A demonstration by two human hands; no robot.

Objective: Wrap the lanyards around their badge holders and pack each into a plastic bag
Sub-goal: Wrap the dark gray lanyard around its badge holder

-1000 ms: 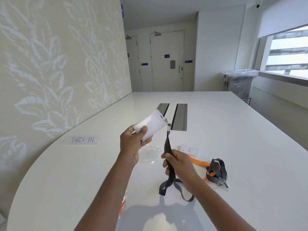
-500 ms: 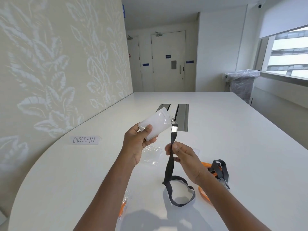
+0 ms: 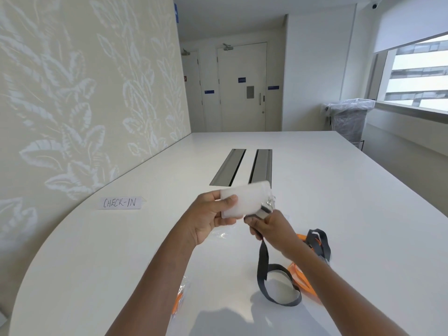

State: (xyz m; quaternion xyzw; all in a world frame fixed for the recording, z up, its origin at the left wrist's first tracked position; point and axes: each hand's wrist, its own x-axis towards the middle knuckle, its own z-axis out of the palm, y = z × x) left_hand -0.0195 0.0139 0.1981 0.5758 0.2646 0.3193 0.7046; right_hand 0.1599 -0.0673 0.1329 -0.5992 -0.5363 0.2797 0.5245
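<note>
My left hand (image 3: 208, 223) holds a frosted white badge holder (image 3: 244, 199) above the table, thumb on its near face. A dark grey lanyard (image 3: 264, 258) hangs from the holder's metal clip, and my right hand (image 3: 269, 230) pinches the strap right below the holder's lower edge. The strap's loop trails down onto the white table (image 3: 351, 214). A clear plastic bag (image 3: 221, 235) lies flat on the table under my hands, mostly hidden by them.
An orange lanyard (image 3: 301, 278) and another grey lanyard (image 3: 320, 243) lie bundled at the right. A bagged orange item (image 3: 179, 301) peeks out beside my left forearm. A "CHECK-IN" label (image 3: 120, 202) is at the left, cable-tray slots (image 3: 242, 166) beyond.
My right hand slid up the grey strap to the holder's edge. My left hand tilted the holder flatter and moved it slightly right. The strap's loop rose a little off the table.
</note>
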